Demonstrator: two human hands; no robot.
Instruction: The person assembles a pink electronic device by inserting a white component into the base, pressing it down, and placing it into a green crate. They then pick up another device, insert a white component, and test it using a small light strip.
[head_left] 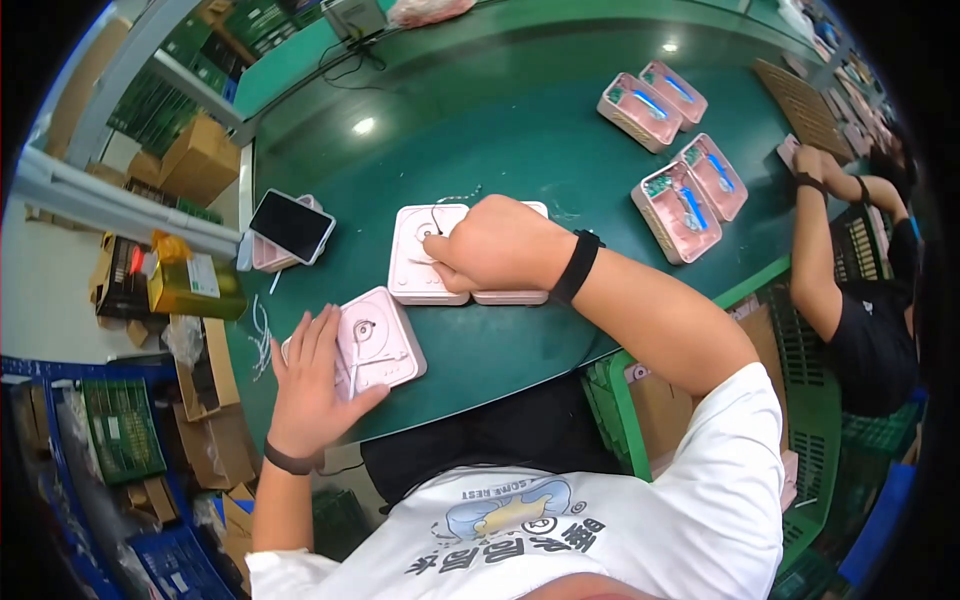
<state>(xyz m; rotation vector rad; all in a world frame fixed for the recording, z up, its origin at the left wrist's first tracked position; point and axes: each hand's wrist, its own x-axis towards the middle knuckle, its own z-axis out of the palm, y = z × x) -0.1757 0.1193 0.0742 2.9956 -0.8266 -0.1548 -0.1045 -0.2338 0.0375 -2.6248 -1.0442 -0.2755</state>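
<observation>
My left hand (313, 375) lies flat, fingers stretched out, along the left side of a pale pink square case (385, 340) with a round disc moulded in its top. A thin white strip (355, 362) lies across that case beside my fingers. Bent over two more pale cases standing side by side, my right hand (500, 245) has its fingers closed, the tips at the disc of the left case (410, 275). A thin dark cord (437, 214) curves up by those fingertips; what they pinch is hidden. The right case (515, 297) is mostly covered by my hand.
Opened pink cases (678, 215) with green boards and blue parts stand at the right. A dark-screened phone (292, 225) rests on a pink case at the left, near loose white wires (262, 340). Another person's hand (815, 160) works at the far right, by a brown board (800, 105).
</observation>
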